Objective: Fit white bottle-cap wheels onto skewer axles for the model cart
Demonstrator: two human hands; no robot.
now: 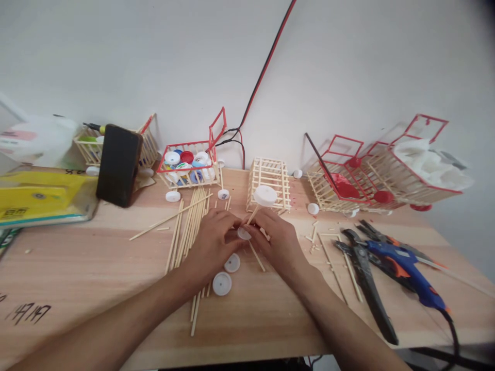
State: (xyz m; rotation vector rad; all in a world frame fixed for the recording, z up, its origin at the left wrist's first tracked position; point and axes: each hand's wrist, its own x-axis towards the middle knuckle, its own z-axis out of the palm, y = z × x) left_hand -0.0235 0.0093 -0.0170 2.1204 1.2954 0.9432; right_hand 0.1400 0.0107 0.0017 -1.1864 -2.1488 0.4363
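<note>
At mid-tabletop your left hand (214,234) and right hand (276,237) pinch a stick axle (253,214) carrying one fitted white cap (265,195), a second cap (244,233) going on, and two loose caps (227,273) unmounted toward the near edge.

- the bench (96,268) is pale wood, smooth, pretty matt with visible grain
- skewers (189,226) near its middle look like raw bamboo, dull finish
- bottle caps (222,283) are white plastic, slight sheen
- little cage (269,184) toward the back edge is bare wooden sticks, unpainted
- glue gun (406,268) by the right edge is glossy blue plastic
- pliers (363,273) beside it look like dark matt metal
- phone (119,165) back-left is smooth glossy black
</note>
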